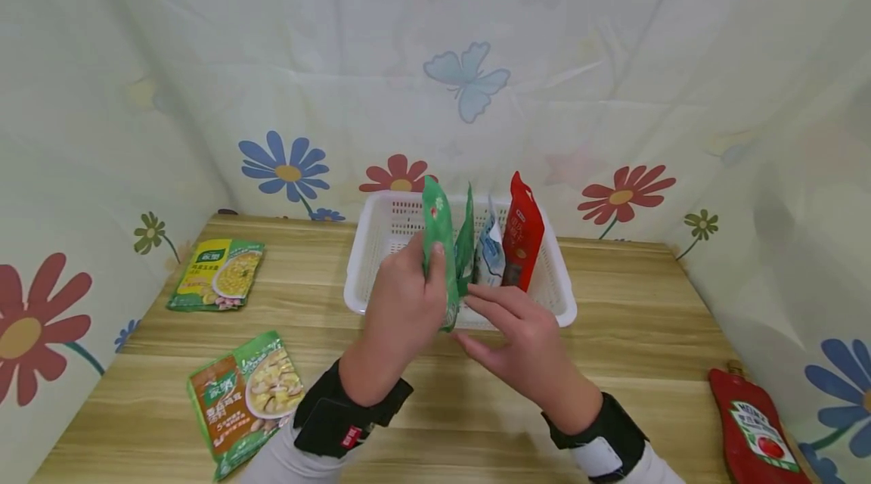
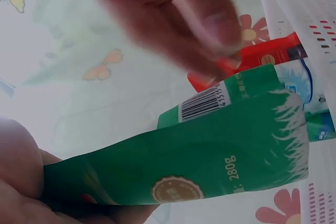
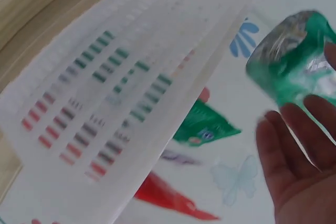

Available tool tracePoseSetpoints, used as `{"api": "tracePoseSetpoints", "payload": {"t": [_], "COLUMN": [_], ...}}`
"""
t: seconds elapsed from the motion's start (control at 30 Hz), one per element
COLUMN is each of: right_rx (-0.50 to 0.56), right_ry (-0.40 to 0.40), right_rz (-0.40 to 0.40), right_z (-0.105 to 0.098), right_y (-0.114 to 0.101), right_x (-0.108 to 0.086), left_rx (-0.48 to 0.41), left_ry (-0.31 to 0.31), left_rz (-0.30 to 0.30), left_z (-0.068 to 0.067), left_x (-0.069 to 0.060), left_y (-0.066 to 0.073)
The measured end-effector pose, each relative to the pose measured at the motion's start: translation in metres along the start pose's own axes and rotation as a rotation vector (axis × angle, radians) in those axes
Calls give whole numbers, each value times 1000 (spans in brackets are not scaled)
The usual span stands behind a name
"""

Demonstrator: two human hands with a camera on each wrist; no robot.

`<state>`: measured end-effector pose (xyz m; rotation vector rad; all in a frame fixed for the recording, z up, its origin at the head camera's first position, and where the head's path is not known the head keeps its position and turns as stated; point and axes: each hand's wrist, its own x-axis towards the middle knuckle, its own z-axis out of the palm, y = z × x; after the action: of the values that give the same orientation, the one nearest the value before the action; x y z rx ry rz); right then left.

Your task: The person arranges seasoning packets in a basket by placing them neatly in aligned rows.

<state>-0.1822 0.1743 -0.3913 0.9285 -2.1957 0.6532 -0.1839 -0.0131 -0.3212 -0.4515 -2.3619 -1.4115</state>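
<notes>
A green bag is sitting in the left hand, up over the white basket. The left hand is gripping it between thumb and fingers. The right hand is holding nothing. Its fingers are reaching out loosely, close to the bag's low end; I cannot tell if they are touching it.

Just past the right hand's fingertips, a smaller green bag is standing in the basket, crowding the right side of the held bag. Next to it, a blue and white bag and a red bag are standing beyond the right hand.

Left of the left hand, a brown and green packet is lying on the table, and a yellow and green packet is lying farther away. Far right of the right hand, a red ketchup pouch is lying. Behind everything, a flowery cloth is hanging.
</notes>
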Motion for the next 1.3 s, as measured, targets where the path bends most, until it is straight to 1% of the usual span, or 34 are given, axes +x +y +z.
{"api": "tracePoseSetpoints", "payload": {"t": [0.13, 0.27, 0.33, 0.4, 0.6, 0.73, 0.8, 0.9, 1.03, 1.1, 1.2, 1.3], "right_rx": [-131, -213, -231, -238, -229, -231, -227, -217, -219, -219, -215, -216], "right_ry": [-171, -335, -397, -432, -474, -504, -507, -499, -490, -485, -480, -477], "right_rz": [88, 200, 241, 267, 293, 306, 303, 291, 267, 258, 255, 258], "right_z": [-9, -16, -17, -17, -11, -5, -4, -3, -4, -4, -4, -3], "right_y": [18, 32, 37, 41, 52, 60, 64, 70, 71, 71, 71, 71], "right_x": [-8, -14, -17, -20, -27, -33, -36, -39, -39, -38, -37, -38], "left_rx": [-8, -8, -2, -8, -4, -14, -18, -15, 20, 43, 64, 80], "left_ry": [7, 12, 12, 8, 6, 12, 17, 7, -25, -38, -64, -93], "left_rz": [-29, -40, -38, -46, -71, -69, -63, -78, -93, -86, -89, -114], "left_z": [-7, -12, -14, -14, -16, -16, -17, -18, -21, -22, -24, -24], "left_x": [2, 3, 3, 4, 3, 3, 4, 6, 13, 18, 27, 38], "left_y": [-5, -8, -8, -9, -13, -16, -17, -17, -17, -17, -19, -21]}}
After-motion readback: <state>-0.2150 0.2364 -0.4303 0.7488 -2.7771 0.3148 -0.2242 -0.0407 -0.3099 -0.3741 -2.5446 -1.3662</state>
